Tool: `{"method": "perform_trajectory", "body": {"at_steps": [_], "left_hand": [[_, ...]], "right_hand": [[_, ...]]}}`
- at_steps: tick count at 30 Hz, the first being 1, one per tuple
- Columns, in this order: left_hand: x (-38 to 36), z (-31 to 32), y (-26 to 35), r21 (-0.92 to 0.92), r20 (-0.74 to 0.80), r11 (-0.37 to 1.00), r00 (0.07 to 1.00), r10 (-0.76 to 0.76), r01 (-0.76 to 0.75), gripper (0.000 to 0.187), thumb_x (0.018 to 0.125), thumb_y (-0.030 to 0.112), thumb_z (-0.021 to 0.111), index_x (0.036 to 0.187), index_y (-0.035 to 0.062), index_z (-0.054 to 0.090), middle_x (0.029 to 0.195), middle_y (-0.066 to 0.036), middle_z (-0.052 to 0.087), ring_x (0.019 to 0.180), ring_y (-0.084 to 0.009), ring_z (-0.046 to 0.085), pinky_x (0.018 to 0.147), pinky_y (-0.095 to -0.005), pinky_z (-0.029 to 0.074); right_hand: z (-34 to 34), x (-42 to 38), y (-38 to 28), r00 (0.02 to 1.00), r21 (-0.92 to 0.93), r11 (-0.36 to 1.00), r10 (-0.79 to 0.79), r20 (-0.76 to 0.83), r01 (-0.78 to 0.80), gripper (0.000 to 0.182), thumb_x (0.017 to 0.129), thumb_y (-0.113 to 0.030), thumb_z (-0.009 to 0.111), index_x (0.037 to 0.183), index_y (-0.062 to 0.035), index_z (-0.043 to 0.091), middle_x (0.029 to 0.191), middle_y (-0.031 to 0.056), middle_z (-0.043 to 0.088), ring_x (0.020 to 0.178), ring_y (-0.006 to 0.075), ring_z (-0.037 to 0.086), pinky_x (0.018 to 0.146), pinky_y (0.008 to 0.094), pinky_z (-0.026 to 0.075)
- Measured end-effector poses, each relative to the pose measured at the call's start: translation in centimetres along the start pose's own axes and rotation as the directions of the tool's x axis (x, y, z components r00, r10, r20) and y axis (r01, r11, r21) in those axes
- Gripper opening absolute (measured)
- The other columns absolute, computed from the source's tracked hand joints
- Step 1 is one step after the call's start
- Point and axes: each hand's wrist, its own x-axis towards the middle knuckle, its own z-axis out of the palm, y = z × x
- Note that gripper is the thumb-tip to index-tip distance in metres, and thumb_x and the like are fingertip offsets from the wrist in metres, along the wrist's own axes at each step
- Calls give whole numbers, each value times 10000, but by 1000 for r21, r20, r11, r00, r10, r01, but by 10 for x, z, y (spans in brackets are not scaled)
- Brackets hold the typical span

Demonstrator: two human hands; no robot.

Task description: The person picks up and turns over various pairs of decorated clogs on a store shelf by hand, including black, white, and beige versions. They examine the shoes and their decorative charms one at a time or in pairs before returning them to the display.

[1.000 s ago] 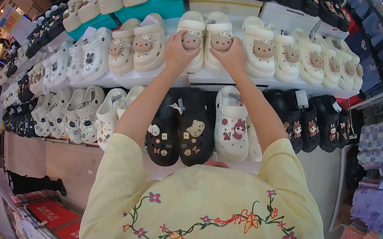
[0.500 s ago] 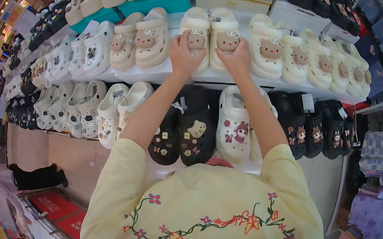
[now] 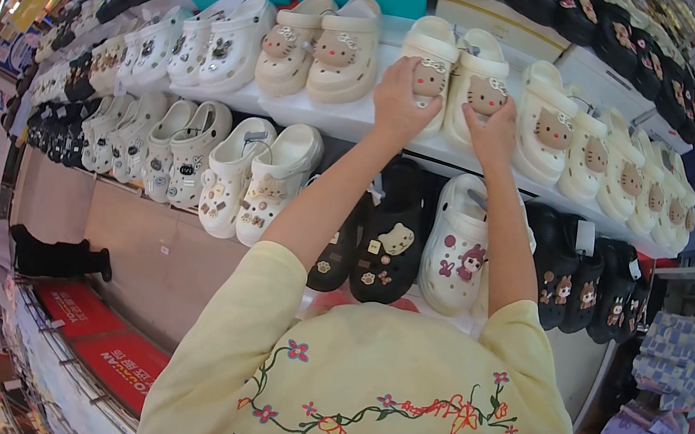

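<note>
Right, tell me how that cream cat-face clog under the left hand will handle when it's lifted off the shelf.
The cream clog looks like thick moulded foam, so probably light for its bulk and stiff rather than floppy. Its chunky flat sole suggests it won't roll. The left hand covers its toe, and the raised cat charm may give grip.

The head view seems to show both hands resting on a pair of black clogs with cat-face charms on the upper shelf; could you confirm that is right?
Not quite: in the head view the left hand and right hand rest on a pair of cream clogs with cat-face charms on the upper shelf. The black clogs sit a shelf lower.
</note>
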Motion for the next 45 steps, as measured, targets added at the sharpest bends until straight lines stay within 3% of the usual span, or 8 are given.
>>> {"method": "perform_trajectory", "body": {"at_steps": [5,8,13,18,27,35,38,45], "left_hand": [[-11,-14,-12,-88,201,992,977,-72,91,756,707,334,685,1341,113,338,1340,-218,368,1178,-403,384,936,-487,355],[-23,-45,-26,-39,241,999,970,36,-27,753,721,325,678,1348,102,327,1345,-250,342,1193,-444,350,995,-491,307],[-10,-132,-86,-57,107,985,980,168,-163,642,691,193,661,1260,52,399,1262,-254,393,1165,-447,372,1016,-480,291],[23,-199,-177,2,150,987,976,158,-160,601,661,136,658,1205,12,435,1234,-212,434,1161,-377,406,1004,-431,327],[76,-217,-202,-40,310,960,910,276,-278,594,704,137,665,1232,6,428,1294,-204,421,1196,-352,415,981,-396,379],[87,-192,-211,-114,475,980,858,197,-163,671,673,112,700,1272,55,404,1236,-172,440,1109,-344,470,948,-397,393],[87,-199,-203,-75,484,984,856,180,-165,676,669,128,712,1275,83,414,1213,-161,445,1093,-331,479,936,-407,394],[82,-198,-190,-92,451,976,866,216,-195,627,648,140,725,1217,68,469,1178,-170,458,1049,-358,498,881,-419,433]], "right_hand": [[12,5,13,999,63,997,-38,-27,40,894,724,-393,689,1330,64,217,1268,299,404,1169,427,415,970,469,334],[15,8,16,993,-32,998,-53,-106,50,867,732,-350,687,1333,66,222,1276,311,385,1203,426,372,1001,483,293],[6,-19,-60,877,-163,969,-240,-417,188,773,736,-293,675,1313,51,292,1294,301,365,1258,412,289,1031,500,238],[59,-54,-179,828,-190,853,-519,-211,486,686,717,-245,686,1271,12,372,1286,202,409,1220,378,352,1024,451,263],[140,-57,-199,923,21,946,-309,-231,323,785,682,-335,727,1268,24,349,1202,246,454,1129,390,428,954,448,351],[156,-18,-200,982,114,976,-177,-61,183,742,686,-364,730,1251,-35,380,1127,197,489,1035,343,493,843,437,421],[166,-20,-190,947,-19,960,-277,-161,278,682,700,-344,721,1240,-81,398,1085,172,496,954,325,524,811,428,433],[147,-15,-184,934,95,930,-351,-60,355,642,690,-264,740,1218,-91,418,1081,171,496,972,328,509,823,423,427]]}}
